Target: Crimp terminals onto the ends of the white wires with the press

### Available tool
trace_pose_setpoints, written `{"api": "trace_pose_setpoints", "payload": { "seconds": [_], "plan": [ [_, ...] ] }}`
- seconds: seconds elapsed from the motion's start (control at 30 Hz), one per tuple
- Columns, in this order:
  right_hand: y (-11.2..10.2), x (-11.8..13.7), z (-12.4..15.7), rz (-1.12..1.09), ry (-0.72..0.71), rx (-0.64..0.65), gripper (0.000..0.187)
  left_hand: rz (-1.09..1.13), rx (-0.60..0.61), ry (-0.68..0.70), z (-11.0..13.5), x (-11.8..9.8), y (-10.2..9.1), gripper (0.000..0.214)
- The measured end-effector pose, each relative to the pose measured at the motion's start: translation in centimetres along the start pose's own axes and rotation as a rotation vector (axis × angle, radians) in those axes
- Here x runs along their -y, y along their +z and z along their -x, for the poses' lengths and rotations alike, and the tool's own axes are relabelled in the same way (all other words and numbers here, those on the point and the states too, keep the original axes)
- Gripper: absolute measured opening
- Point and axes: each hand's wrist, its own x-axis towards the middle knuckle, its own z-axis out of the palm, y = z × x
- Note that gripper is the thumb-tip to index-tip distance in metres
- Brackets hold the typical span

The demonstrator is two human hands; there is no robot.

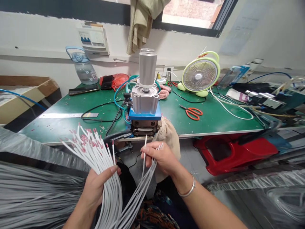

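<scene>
My left hand (96, 186) is closed around a thick bundle of white wires (91, 148) whose ends fan up and left, many tipped with red terminals. My right hand (160, 157) grips a smaller bunch of white wires (143, 187) and pinches a single wire (145, 143) that points up toward the jaw of the pneumatic press (145, 105). That press has a silver cylinder on a blue plate and stands at the front edge of the green table (214, 122). A beige cloth (169, 135) hangs just behind my right hand.
Orange-handled scissors (193, 113) lie right of the press. A green desk fan (200, 74), a water jug (83, 66), a phone (83, 90), a metal ruler (69, 115) and hoses sit on the table. A red stool (235, 151) stands below right. More grey wire bundles (28, 187) lie at the left.
</scene>
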Motion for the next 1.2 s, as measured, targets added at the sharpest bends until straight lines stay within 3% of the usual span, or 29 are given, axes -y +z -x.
{"api": "trace_pose_setpoints", "payload": {
  "seconds": [0.07, 0.17, 0.23, 0.3, 0.4, 0.47, 0.53, 0.7, 0.9, 1.03, 1.2],
  "plan": [
    [-0.1, 0.2, 0.5, 0.072, -0.034, 0.037, 0.025, -0.031, 0.007, 0.007, -0.1, 0.1, 0.1, 0.028],
    [-0.1, 0.3, 0.9, -0.037, -0.113, 0.092, 0.019, -0.092, 0.006, 0.049, -0.1, 0.0, 0.8, 0.03],
    [0.3, 0.1, 0.8, -0.081, -0.084, 0.096, 0.022, -0.156, 0.019, 0.086, 0.0, -0.2, 1.7, 0.032],
    [0.9, -0.2, 0.7, 0.025, -0.034, 0.071, 0.024, -0.227, 0.024, 0.151, 0.2, -0.5, 2.6, 0.038],
    [2.0, -0.8, 0.5, 0.237, -0.092, 0.094, 0.028, -0.339, 0.052, 0.225, 0.4, -0.7, 3.6, 0.044],
    [2.5, -1.1, 0.3, 0.227, -0.123, 0.089, 0.034, -0.374, 0.051, 0.234, 0.3, -0.9, 3.6, 0.04],
    [2.8, -1.3, -0.1, 0.099, -0.094, 0.011, 0.033, -0.298, 0.016, 0.211, 0.0, -1.3, 3.0, 0.033],
    [2.6, -0.4, -1.3, -0.225, -0.054, -0.16, 0.027, 0.157, -0.088, 0.16, -1.0, -3.7, 1.9, 0.028],
    [2.6, 0.8, -2.3, -0.454, -0.023, -0.224, 0.022, 0.247, -0.05, 0.21, -1.2, -6.4, 3.8, 0.025],
    [2.4, 0.8, -2.3, -0.461, -0.047, -0.227, 0.022, 0.229, 0.016, 0.221, -1.2, -6.7, 4.7, 0.027],
    [1.4, 0.1, -1.0, -0.24, -0.136, -0.117, 0.026, 0.139, 0.068, 0.187, -1.0, -5.4, 4.3, 0.034]
  ]
}}
